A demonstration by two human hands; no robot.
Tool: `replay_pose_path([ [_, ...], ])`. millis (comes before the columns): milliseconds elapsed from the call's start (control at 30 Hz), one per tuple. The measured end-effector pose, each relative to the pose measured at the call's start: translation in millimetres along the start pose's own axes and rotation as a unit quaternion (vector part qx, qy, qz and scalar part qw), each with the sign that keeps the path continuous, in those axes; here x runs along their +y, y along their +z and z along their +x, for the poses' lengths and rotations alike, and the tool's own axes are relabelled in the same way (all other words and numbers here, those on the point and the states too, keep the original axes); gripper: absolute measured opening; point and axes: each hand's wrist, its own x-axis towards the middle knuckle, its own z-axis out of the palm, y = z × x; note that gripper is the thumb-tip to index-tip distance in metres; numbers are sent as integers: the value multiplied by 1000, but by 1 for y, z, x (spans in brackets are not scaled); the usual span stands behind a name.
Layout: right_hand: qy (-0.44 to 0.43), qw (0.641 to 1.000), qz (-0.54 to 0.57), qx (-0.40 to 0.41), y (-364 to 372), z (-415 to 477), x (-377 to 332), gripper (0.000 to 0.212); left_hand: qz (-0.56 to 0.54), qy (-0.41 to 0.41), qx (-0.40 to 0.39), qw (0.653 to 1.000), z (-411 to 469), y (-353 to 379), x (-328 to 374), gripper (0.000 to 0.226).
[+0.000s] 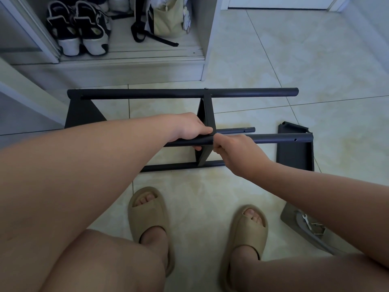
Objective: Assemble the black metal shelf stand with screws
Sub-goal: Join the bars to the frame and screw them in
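Grips the near pole (273,138) of the black metal shelf stand (168,93), lying on the floor (273,66), with left hand (190,129) and right hand (230,147). Likely stiff, hard, heavy; best held by poles.

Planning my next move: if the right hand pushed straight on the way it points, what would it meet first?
The right hand points up-left, so it would meet the upright black panel at once; its fingers seem to touch it. The left hand, gripping the tube, lies just beyond.
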Motion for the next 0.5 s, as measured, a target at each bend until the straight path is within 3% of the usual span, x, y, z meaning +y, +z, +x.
replay_pose_path([
  [133, 123, 972, 198, 41, 6, 1, -4, 16, -9, 3, 5, 1000, 0, 1, -1, 35],
  [233, 158, 945, 283, 38, 8, 1, -1, 27, -10, 9, 11, 1000, 1, 1, -2, 35],
  [500, 149, 945, 290, 26, 6, -1, 6, 26, -14, 10, 5, 1000, 1, 1, -3, 36],
])
